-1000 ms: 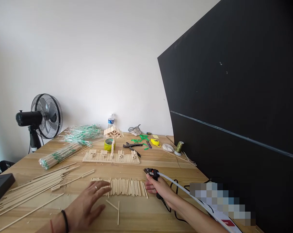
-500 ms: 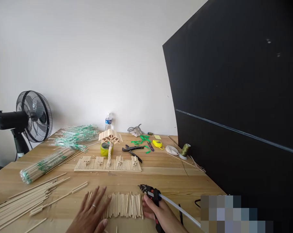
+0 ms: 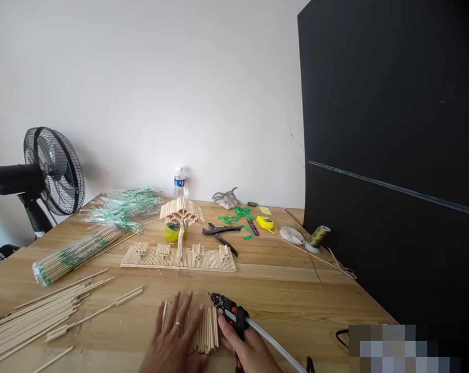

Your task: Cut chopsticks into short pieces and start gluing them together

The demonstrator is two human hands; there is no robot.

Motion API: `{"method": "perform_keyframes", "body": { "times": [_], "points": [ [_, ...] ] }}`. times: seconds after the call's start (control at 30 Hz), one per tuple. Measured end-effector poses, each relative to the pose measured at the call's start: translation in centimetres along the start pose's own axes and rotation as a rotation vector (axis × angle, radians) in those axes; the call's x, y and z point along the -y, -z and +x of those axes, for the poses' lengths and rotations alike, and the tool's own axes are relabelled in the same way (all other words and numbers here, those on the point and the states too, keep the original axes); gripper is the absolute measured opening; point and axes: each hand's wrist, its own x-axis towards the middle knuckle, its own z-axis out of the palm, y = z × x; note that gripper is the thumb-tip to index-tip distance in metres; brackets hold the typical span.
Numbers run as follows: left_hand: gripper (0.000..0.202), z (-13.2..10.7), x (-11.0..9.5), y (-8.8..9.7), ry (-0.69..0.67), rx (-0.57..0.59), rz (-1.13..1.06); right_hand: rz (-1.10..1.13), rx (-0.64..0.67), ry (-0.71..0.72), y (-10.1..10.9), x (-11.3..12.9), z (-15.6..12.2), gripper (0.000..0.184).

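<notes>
Short wooden sticks (image 3: 206,331) lie side by side in a row on the near part of the table. Spread flat over their left part is my left hand (image 3: 171,336), fingers apart, with a ring on one finger. My right hand (image 3: 244,344) is wrapped round a black glue gun (image 3: 227,311) at the row's right end, its nozzle pointing up and left. A clear glue stick (image 3: 271,342) runs out of the gun's back. Beyond them stands a stick model (image 3: 180,217) with a roof on a post, rising at a flat stick base (image 3: 211,259) with small stick clusters.
Long loose sticks (image 3: 36,324) and a wrapped stick bundle (image 3: 77,254) lie left, near plastic wrappers (image 3: 121,207). Pliers (image 3: 221,233), a yellow tape measure (image 3: 266,224) and a thread spool (image 3: 318,238) lie farther back. A fan (image 3: 52,171) stands left; a black panel (image 3: 393,155) rises right.
My left hand has moved right across the sticks, and the row looks narrower. My right hand has shifted slightly left with the glue gun. The camera view has turned a little.
</notes>
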Motion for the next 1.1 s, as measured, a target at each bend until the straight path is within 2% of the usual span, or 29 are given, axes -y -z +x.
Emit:
{"method": "perform_keyframes", "body": {
  "times": [0.1, 0.17, 0.3, 0.37, 0.43, 0.53, 0.6, 0.73, 0.93, 1.1],
  "points": [
    [0.097, 0.4, -0.8, 0.7, 0.000, 0.011, -0.035, 0.013, -0.075, 0.029, -0.9, 0.3, 0.0, 0.061],
    [0.096, 0.6, -1.0, 1.3, 0.008, 0.021, -0.053, 0.032, -0.067, 0.035, -1.2, 0.7, -0.3, 0.066],
    [0.095, 0.1, -0.1, 3.5, 0.049, 0.039, -0.112, 0.001, -0.082, 0.025, -0.7, 1.7, -1.3, 0.075],
    [0.083, -0.4, 1.0, 5.2, 0.141, 0.026, -0.161, -0.030, -0.092, 0.030, -0.2, 2.2, -1.8, 0.076],
    [0.067, -0.9, 2.1, 7.3, 0.313, 0.020, -0.222, -0.035, -0.089, 0.045, 0.4, 2.5, -2.3, 0.076],
    [0.061, -0.8, 2.9, 10.2, 0.514, 0.101, -0.356, -0.019, -0.084, 0.073, 0.7, 2.6, -2.8, 0.072],
    [0.058, -0.5, 2.8, 11.4, 0.560, 0.159, -0.454, -0.019, -0.057, 0.090, 0.7, 2.7, -2.9, 0.066],
    [0.050, 0.0, 1.5, 11.0, 0.483, 0.179, -0.545, -0.083, -0.025, 0.124, 0.1, 3.0, -3.0, 0.059],
    [0.067, 0.7, 0.1, 9.5, 0.418, 0.207, -0.564, -0.226, -0.034, 0.169, -1.0, 4.3, -3.3, 0.041],
    [0.075, 0.1, 0.2, 9.1, 0.394, 0.188, -0.580, -0.215, -0.054, 0.138, -1.4, 4.5, -3.5, 0.047]
  ]
}}
